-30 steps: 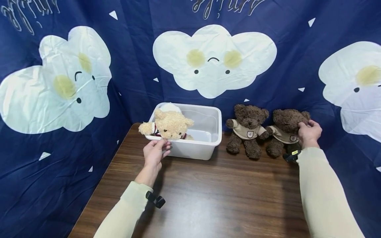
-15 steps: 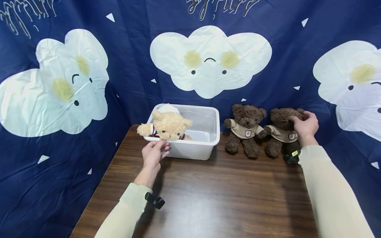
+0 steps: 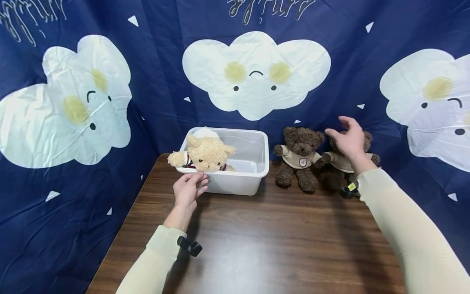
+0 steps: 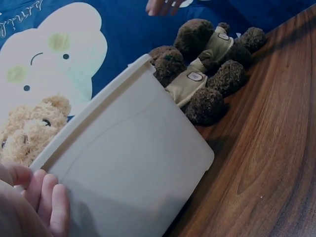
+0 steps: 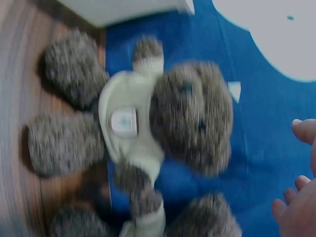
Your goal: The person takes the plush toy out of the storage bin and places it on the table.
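Observation:
My left hand (image 3: 188, 190) pinches the front rim of a light grey plastic bin (image 3: 235, 183), its fingers against the outer wall in the left wrist view. Inside the bin's left end sits a tan teddy bear (image 3: 210, 154), one arm over the rim. Two brown teddy bears in beige shirts sit to the right of the bin. The left brown bear (image 3: 302, 141) shows fully, blurred in the right wrist view (image 5: 192, 118). My right hand (image 3: 350, 139), thumb and fingers spread and holding nothing, is in front of the right brown bear (image 3: 339, 163) and hides much of its head.
A brown wooden table (image 3: 257, 237) carries the bin and bears. Right behind them hangs a dark blue cloth (image 3: 161, 102) with white clouds, which also covers both sides. Behind the tan bear's head shows something white and rounded (image 3: 205, 132) in the bin.
My right hand has let go of the right brown bear's head and moved left and up. The left hand stays on the bin rim. The head view has shifted slightly.

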Demonstrator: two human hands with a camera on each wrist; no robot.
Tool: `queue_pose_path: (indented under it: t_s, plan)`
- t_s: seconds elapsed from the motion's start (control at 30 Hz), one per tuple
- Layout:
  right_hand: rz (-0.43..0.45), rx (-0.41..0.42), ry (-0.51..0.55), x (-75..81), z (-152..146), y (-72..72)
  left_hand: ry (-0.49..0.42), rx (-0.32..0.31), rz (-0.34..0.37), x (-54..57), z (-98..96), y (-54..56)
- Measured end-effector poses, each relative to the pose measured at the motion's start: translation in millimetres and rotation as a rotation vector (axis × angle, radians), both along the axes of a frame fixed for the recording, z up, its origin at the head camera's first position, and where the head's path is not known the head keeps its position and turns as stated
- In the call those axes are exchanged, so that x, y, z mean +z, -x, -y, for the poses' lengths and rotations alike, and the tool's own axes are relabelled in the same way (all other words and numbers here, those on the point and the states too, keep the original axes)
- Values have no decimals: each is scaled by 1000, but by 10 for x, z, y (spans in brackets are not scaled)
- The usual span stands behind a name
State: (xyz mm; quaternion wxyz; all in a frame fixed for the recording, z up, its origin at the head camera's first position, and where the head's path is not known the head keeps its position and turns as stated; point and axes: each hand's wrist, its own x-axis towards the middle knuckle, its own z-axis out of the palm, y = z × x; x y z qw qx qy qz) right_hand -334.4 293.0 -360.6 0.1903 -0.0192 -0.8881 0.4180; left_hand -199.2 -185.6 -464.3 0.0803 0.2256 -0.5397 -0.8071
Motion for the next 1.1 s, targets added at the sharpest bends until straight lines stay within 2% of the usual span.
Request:
queue_pose_path:
  t_s: [0.1, 0.43, 0.6, 0.93, 1.1]
  plan:
    - [-1, 111, 21, 8, 271, -40, -6, -6, 1, 14, -4, -3]
    - [60, 432, 88, -120, 1310, -161, -3, 11, 9, 37, -10, -19]
    - [81, 560, 131, -141, 1729, -212, 2, 5, 18, 54, -27, -11]
    - [123, 753, 144, -272, 2402, -246, 1, 3, 35, 39, -23, 17]
    - [145, 794, 171, -347, 2640, -287, 0, 4, 34, 29, -12, 5]
